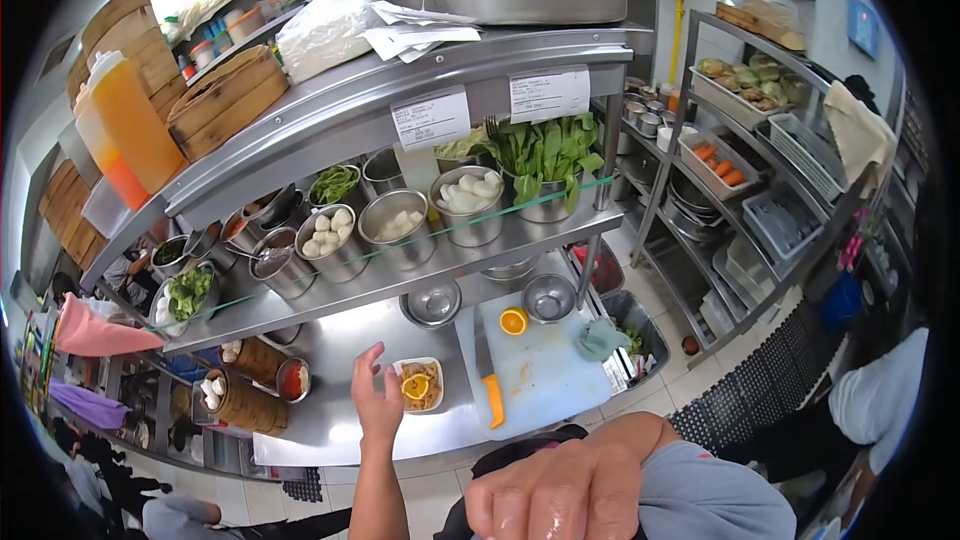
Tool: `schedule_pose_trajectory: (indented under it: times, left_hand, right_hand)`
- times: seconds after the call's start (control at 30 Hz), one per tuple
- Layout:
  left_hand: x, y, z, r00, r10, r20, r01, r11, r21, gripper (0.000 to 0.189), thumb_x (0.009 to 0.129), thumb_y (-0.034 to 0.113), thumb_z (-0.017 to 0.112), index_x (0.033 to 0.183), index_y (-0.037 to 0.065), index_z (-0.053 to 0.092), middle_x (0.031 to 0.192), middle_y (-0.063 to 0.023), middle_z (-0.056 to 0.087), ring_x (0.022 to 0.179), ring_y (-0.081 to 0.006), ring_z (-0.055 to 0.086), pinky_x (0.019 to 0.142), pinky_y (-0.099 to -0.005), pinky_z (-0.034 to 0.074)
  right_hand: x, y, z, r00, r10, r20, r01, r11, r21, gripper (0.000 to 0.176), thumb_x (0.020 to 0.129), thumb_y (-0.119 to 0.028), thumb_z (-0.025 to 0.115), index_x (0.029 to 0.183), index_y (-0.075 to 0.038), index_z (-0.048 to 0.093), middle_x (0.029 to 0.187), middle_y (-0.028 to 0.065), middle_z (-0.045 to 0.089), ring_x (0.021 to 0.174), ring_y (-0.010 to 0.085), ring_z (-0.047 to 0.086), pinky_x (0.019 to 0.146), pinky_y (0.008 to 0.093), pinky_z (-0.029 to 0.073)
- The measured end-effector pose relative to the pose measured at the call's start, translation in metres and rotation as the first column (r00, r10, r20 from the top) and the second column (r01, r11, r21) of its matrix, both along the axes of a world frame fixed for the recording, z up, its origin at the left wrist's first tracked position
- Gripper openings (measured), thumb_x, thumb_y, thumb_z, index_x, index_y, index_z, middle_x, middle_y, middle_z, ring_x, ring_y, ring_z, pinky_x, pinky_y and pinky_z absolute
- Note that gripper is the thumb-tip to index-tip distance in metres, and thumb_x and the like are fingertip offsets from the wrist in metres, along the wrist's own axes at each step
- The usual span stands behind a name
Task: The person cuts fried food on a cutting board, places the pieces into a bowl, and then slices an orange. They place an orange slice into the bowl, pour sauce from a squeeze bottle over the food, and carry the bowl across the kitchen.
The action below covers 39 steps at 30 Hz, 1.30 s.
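My left hand (376,395) is just left of a small white bowl (438,402) on the steel counter, its fingers spread and nothing in them. The bowl holds brown food topped with an orange slice (416,386). Close to the camera, my right hand (560,490) is curled with its knuckles up; what it holds, if anything, is hidden. On the pale cutting board (540,380) lie a knife (490,375) with an orange handle and a cut orange half (513,321), cut face up. A crumpled greenish cloth (600,339) rests at the board's right side.
Metal bowls (549,297) stand behind the board. Above, a steel shelf (440,258) carries several containers of vegetables and white balls. Bamboo steamers (255,405) are at left. A bin (640,330) and a rack (690,280) stand right. Another person's sleeve (880,390) shows far right.
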<state>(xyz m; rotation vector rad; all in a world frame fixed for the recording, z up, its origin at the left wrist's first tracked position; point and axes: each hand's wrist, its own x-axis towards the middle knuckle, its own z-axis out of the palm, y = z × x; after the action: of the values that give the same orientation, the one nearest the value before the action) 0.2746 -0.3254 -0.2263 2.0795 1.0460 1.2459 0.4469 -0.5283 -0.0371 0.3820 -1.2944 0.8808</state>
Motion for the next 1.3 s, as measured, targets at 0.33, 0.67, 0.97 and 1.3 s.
schedule_pose_trajectory:
  times: [0.33, 0.67, 0.97, 1.3]
  left_hand:
    - [-0.062, 0.026, 0.087, 0.999, 0.051, 0.009, -0.051, 0.943, 0.329, 0.034, 0.091, -0.006, 0.061, 0.124, -0.001, 0.066, 0.122, -0.0177, 0.069, 0.114, -0.0331, 0.067, 0.098, -0.0422, 0.053]
    - [-0.111, 0.124, 0.350, 0.902, 0.080, 0.424, -0.351, 0.707, 0.614, 0.049, 0.099, 0.009, 0.066, 0.144, -0.001, 0.049, 0.137, -0.0155, 0.061, 0.118, -0.0244, 0.064, 0.099, -0.0360, 0.052]
    - [-0.068, 0.222, 0.438, 0.735, 0.613, 0.289, -0.605, 0.402, 0.687, 0.096, 0.085, 0.057, 0.081, 0.155, 0.008, 0.036, 0.145, -0.0268, 0.055, 0.135, -0.0416, 0.055, 0.107, -0.0532, 0.049]
    - [-0.044, 0.225, 0.418, 0.478, 0.873, 0.097, -0.773, 0.366, 0.518, 0.124, 0.079, 0.069, 0.078, 0.166, 0.010, 0.013, 0.151, -0.0334, 0.046, 0.142, -0.0502, 0.045, 0.117, -0.0579, 0.039]
  right_hand:
    - [0.067, 0.034, -0.081, 0.619, -0.682, 0.389, 0.785, 0.533, -0.316, 0.025, 0.093, -0.006, 0.062, 0.114, 0.002, 0.073, 0.122, 0.0144, 0.061, 0.106, 0.0241, 0.063, 0.094, 0.0366, 0.052]
    - [0.273, -0.015, -0.453, -0.150, 0.243, 0.958, 0.889, -0.390, 0.238, 0.034, 0.085, -0.013, 0.073, 0.116, 0.000, 0.073, 0.113, 0.0234, 0.068, 0.108, 0.0446, 0.067, 0.094, 0.0474, 0.055]
    - [0.278, -0.021, -0.513, -0.282, 0.066, 0.957, 0.819, -0.503, 0.276, 0.007, 0.079, -0.004, 0.069, 0.075, 0.002, 0.069, 0.097, 0.0220, 0.068, 0.098, 0.0418, 0.066, 0.092, 0.0497, 0.052]
    - [0.249, -0.048, -0.524, -0.351, 0.004, 0.936, 0.804, -0.512, 0.303, 0.038, 0.091, -0.014, 0.067, 0.126, -0.002, 0.057, 0.146, 0.0272, 0.048, 0.138, 0.0469, 0.045, 0.117, 0.0555, 0.034]
